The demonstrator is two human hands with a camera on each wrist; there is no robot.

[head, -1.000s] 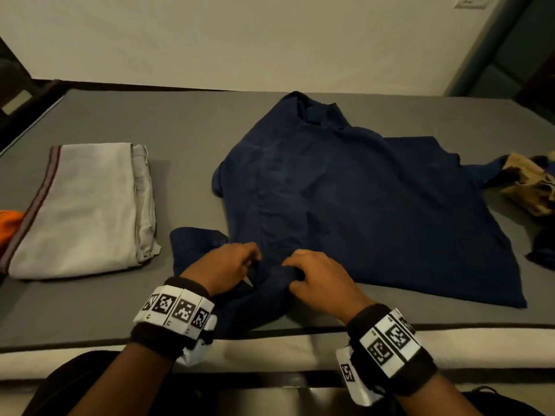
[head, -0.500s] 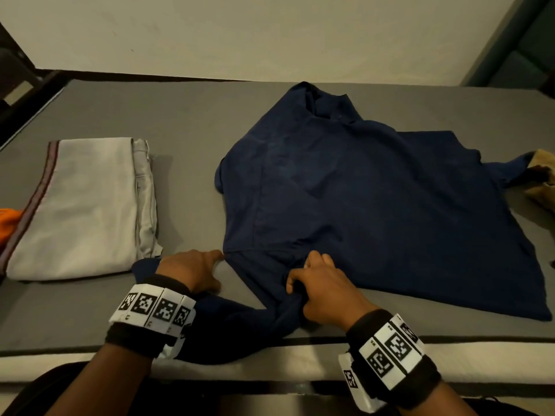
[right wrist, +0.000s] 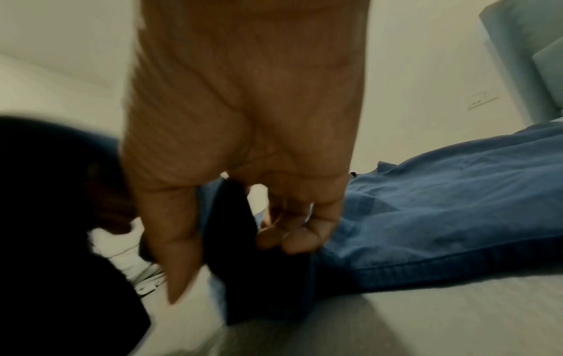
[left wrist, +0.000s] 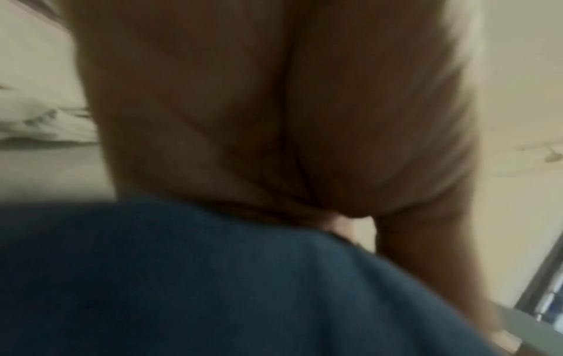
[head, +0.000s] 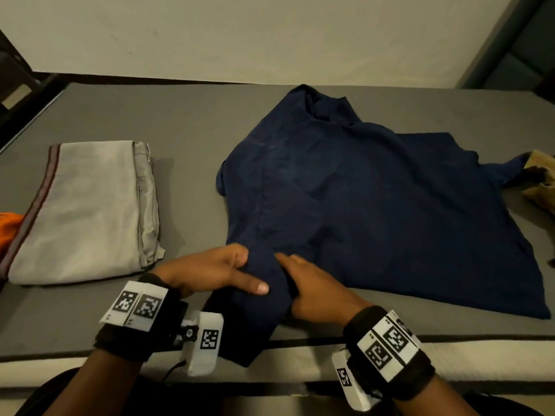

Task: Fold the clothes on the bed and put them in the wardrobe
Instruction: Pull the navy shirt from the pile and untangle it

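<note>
Sleeve (head: 264, 298) of navy shirt (head: 390, 205) bunched between left hand (head: 207, 271) and right hand (head: 315, 292), fingers clamped on it.

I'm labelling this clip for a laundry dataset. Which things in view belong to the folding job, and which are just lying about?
Part of the job:
- navy shirt, spread on the bed, its near sleeve gripped by the left hand and right hand
- folded grey garment
- orange garment at the left edge
- tan garment at the right edge

Lying about:
- nothing else on the bed that I can make out
</note>
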